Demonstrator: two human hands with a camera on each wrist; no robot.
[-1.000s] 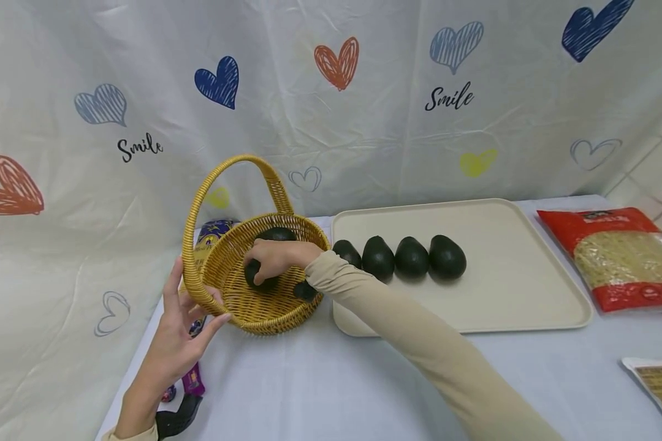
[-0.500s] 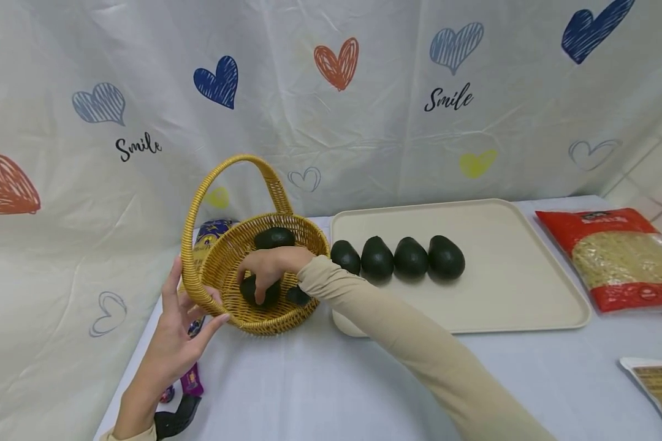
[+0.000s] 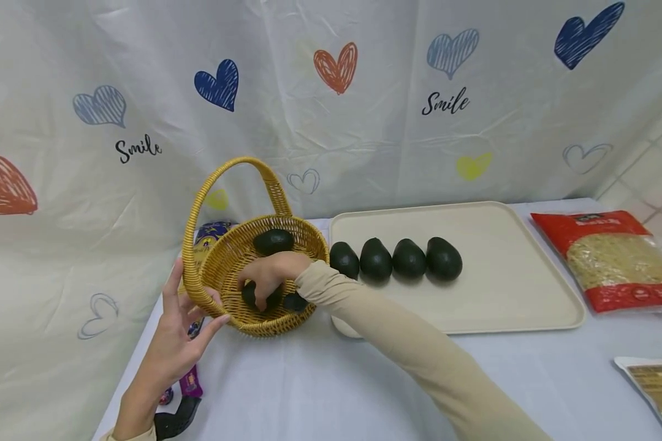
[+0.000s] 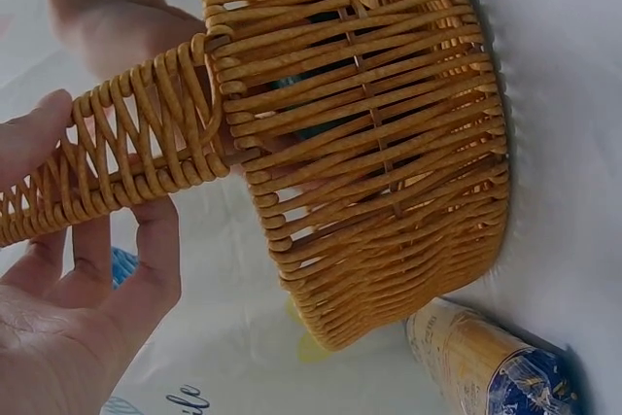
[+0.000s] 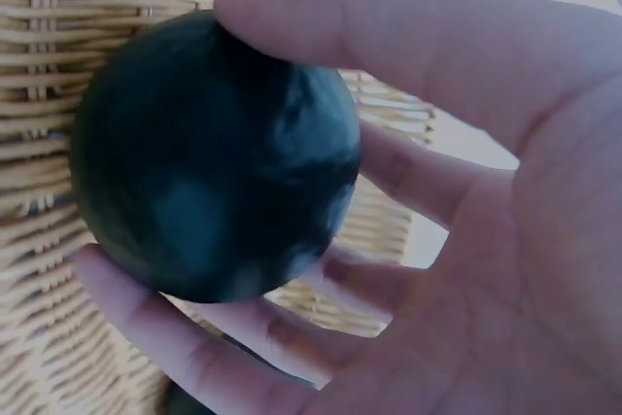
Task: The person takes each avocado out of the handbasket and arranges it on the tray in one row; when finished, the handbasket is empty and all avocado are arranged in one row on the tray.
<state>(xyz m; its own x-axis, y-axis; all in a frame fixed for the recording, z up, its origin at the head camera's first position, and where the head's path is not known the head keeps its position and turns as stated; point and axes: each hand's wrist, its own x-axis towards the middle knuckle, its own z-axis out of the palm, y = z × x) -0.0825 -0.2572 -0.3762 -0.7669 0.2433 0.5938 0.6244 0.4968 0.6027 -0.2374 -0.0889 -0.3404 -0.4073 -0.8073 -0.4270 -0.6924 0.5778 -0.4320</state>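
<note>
A woven yellow basket (image 3: 237,257) (image 4: 389,143) stands on the white tablecloth left of a beige tray (image 3: 502,300). My right hand (image 3: 273,272) (image 5: 486,201) reaches into the basket and grips a dark green avocado (image 3: 256,298) (image 5: 214,153), fingers curled round it low on the near side. Two more avocados lie in the basket, one at the back (image 3: 274,241) and one by my sleeve (image 3: 296,301). My left hand (image 3: 190,315) (image 4: 87,318) holds the basket where the handle (image 4: 126,162) meets the rim. Several avocados (image 3: 408,259) sit in a row on the tray.
A red noodle packet (image 3: 612,257) lies right of the tray, and a printed packet (image 3: 656,386) near the table's front right edge. A blue-and-yellow package (image 3: 212,234) (image 4: 496,366) sits behind the basket. A purple wrapper (image 3: 190,383) and a black object (image 3: 176,419) lie by my left wrist.
My right hand has sunk lower into the basket with the avocado still in its grip. The left hand and basket have stayed put.
</note>
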